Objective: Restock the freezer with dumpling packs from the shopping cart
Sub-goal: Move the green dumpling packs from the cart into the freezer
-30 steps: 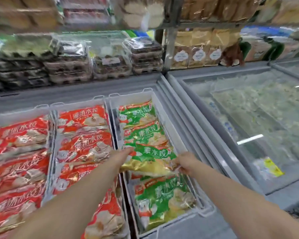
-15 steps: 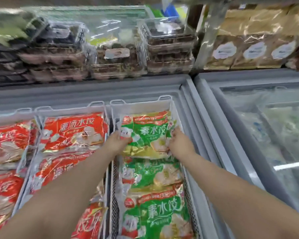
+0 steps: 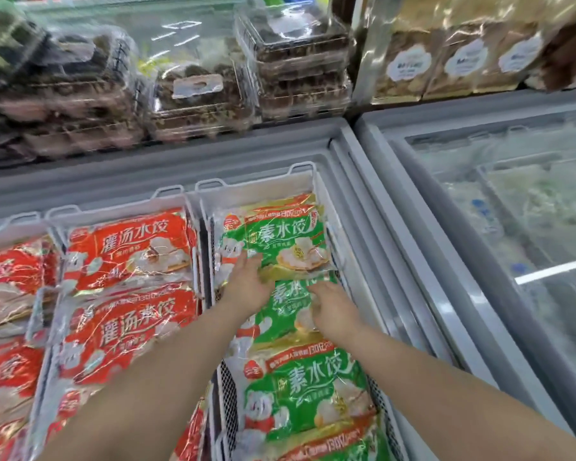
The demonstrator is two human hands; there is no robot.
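A green dumpling pack [image 3: 280,234] lies flat at the far end of the right-hand white freezer basket [image 3: 256,189]. My left hand [image 3: 248,282] holds its lower left corner, fingers on the pack's front edge. My right hand [image 3: 333,309] rests with relaxed fingers on a second green pack [image 3: 280,324] just nearer to me. A third green pack [image 3: 306,394] lies nearest to me, partly under my right forearm. The shopping cart is out of view.
Red dumpling packs [image 3: 130,251] fill the baskets to the left. A closed glass-lidded freezer [image 3: 512,227] stands to the right. Above the freezer's back rim a shelf carries stacked clear clamshell boxes [image 3: 197,94] and bagged goods [image 3: 446,61].
Both hands carried the green pack to the basket's far end and laid it down. My right hand has let go and drawn back onto the second pack.
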